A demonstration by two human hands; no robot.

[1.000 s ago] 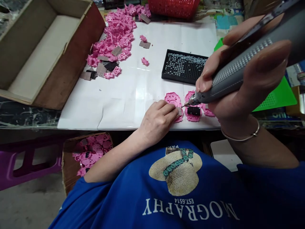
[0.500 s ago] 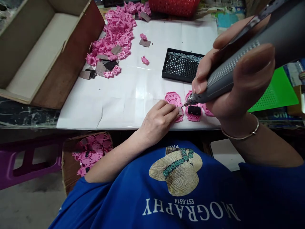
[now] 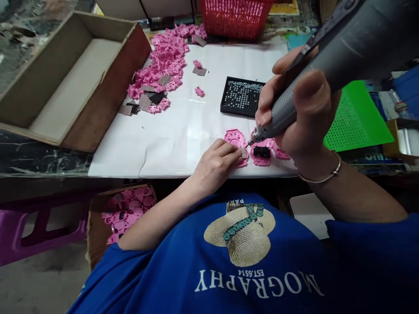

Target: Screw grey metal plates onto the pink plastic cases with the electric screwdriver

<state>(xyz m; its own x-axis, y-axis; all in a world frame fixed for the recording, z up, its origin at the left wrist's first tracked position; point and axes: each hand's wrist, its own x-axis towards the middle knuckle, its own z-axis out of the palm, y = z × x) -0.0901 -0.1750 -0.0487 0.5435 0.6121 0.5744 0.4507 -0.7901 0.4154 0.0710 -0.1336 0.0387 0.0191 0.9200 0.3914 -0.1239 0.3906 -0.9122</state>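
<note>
My right hand (image 3: pixel 304 104) is wrapped round a grey electric screwdriver (image 3: pixel 288 100), its bit slanting down to the left. The bit's tip is at a small grey plate (image 3: pixel 243 153) lying in a pink plastic part (image 3: pixel 235 137) near the table's front edge. My left hand (image 3: pixel 218 162) rests there, fingers together and pressed on the grey plate and the pink part; its fingertips hide some of both. Just to the right lies another pink part with a black cover (image 3: pixel 262 152) on it. A further pink part (image 3: pixel 282 151) is partly hidden behind my right hand.
Behind the parts sits a black screw tray (image 3: pixel 242 97) with small screws. A pile of pink pieces (image 3: pixel 166 56) lies beside a large open box (image 3: pixel 108 87) at left. A red basket (image 3: pixel 234 19) stands at the back, a green perforated tray (image 3: pixel 356 115) at right.
The view has shifted, showing more of the table's far side. The screwdriver's bit stays at the grey plate, and my left hand keeps its place on the pink part.
</note>
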